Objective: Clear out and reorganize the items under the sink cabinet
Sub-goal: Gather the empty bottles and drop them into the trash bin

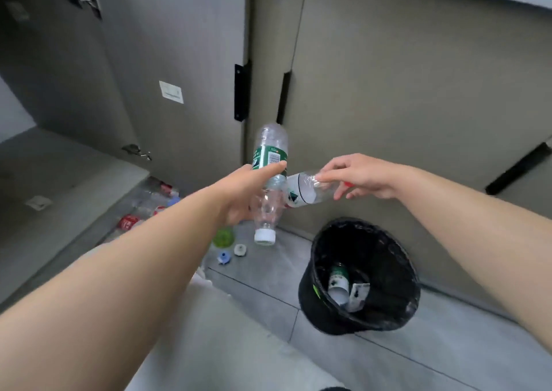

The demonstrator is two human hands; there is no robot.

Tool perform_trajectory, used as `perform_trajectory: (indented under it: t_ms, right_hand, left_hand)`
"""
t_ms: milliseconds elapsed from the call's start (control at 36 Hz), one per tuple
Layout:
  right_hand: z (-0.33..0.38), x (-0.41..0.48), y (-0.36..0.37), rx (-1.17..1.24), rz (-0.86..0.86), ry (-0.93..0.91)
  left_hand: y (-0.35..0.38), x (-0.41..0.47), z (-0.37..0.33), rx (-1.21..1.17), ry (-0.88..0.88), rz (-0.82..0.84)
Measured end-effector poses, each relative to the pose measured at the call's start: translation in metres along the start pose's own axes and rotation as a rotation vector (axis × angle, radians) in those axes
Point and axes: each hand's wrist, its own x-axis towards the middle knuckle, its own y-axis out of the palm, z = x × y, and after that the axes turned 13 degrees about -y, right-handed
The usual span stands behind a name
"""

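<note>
My left hand (245, 193) grips a clear plastic bottle with a green label (270, 154), held upside down with its white cap at the bottom. My right hand (361, 175) holds a second clear bottle with a white label (301, 192) by its red-capped neck, lying sideways. The two bottles touch in the air in front of the cabinet. Below them to the right stands a black bin (397, 274) with a black liner, holding a crushed bottle and scraps.
The open cabinet door (143, 62) hangs at the left. Several empty bottles (143, 208) lie on the cabinet floor behind my left arm. A green lid (223, 237) and two small caps (231, 253) lie on the grey tiled floor. Shut cabinet doors (418, 107) stand behind.
</note>
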Motion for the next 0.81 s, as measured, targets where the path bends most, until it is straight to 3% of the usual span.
perform_trajectory:
  t_ms: [139,306,417,528,667,806]
  right_hand:
    - [-0.037,-0.053,-0.053,-0.147,0.112,0.166]
    - [-0.081,-0.065,-0.056,-0.311,0.214,0.385]
    - [-0.119,-0.05,-0.009,-0.277,0.155,0.455]
    - [-0.152,-0.037,0.051,-0.254,0.005,0.412]
    - [-0.181,-0.031,0.099,-0.294,-0.091,0.387]
    - [-0.194,-0.025,0.116,-0.188,-0.077,0.436]
  left_hand:
    - [0.032,0.02,0.032,-0.005,-0.07,0.12]
    - [0.031,0.029,0.042,-0.017,-0.106,0.077]
    - [0.027,0.029,0.043,-0.048,-0.11,0.023]
    - [0.025,0.029,0.045,-0.055,-0.107,0.036]
    - [0.026,0.031,0.046,0.116,-0.084,0.019]
    - [0.028,0.032,0.047,0.206,-0.079,0.003]
